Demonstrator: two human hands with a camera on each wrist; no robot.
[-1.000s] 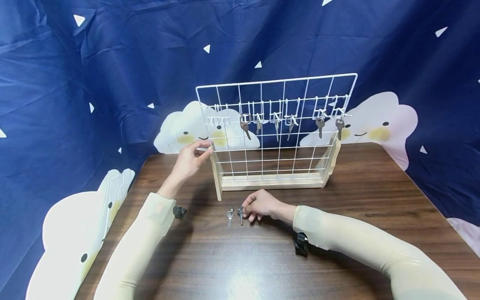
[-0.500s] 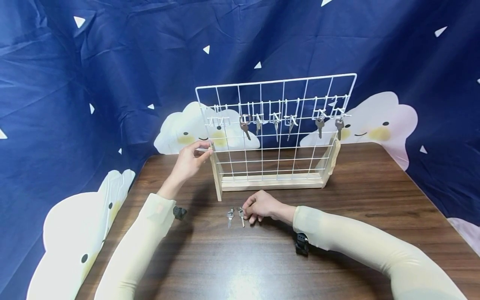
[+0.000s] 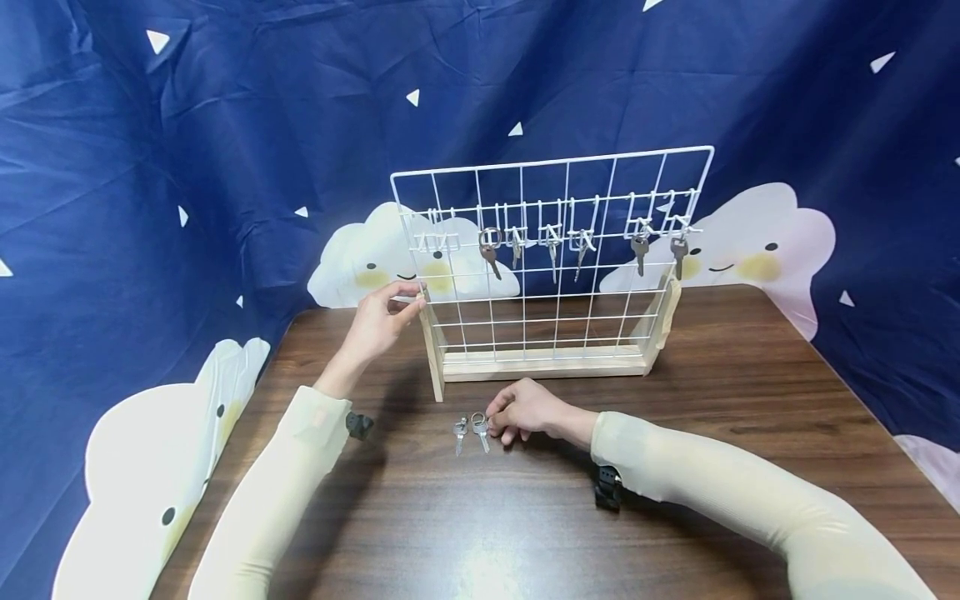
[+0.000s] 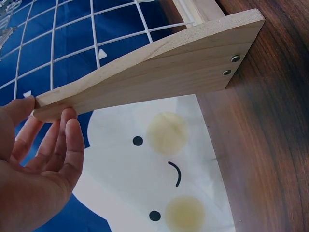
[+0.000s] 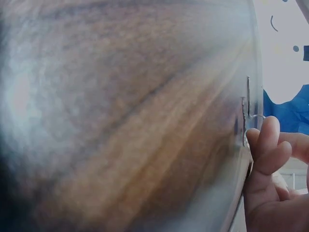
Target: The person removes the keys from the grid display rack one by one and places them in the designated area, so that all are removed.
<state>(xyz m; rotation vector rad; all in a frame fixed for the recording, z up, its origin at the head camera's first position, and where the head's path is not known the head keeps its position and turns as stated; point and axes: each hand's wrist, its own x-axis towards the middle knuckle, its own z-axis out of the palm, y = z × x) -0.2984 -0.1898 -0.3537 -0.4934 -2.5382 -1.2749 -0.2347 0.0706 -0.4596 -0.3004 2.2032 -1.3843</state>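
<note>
My left hand (image 3: 381, 321) pinches the top of the wooden side support (image 4: 145, 72) of a white wire grid rack (image 3: 551, 296), thumb on one side and fingers on the other. On the table before the rack lie two silver keys. My right hand (image 3: 525, 410) has its curled fingertips at the right key (image 3: 482, 432), whose ring (image 3: 478, 417) is visible; the exact grip is partly hidden. Just left of it lies the other key (image 3: 460, 435). In the right wrist view the bent fingers (image 5: 268, 140) are close to the keys, seen nearly edge-on.
Several keys hang from white hooks on the grid, among them a brown key with a large ring (image 3: 491, 252) and a key at the far right (image 3: 679, 257). One hook piece (image 3: 437, 242) at the left bears no key. A blue curtain (image 3: 262, 125) stands behind the wooden table (image 3: 420, 508).
The right key has turned a little on the table, and its ring now shows more openly. The right hand has shifted very slightly, while the left hand keeps its place on the support.
</note>
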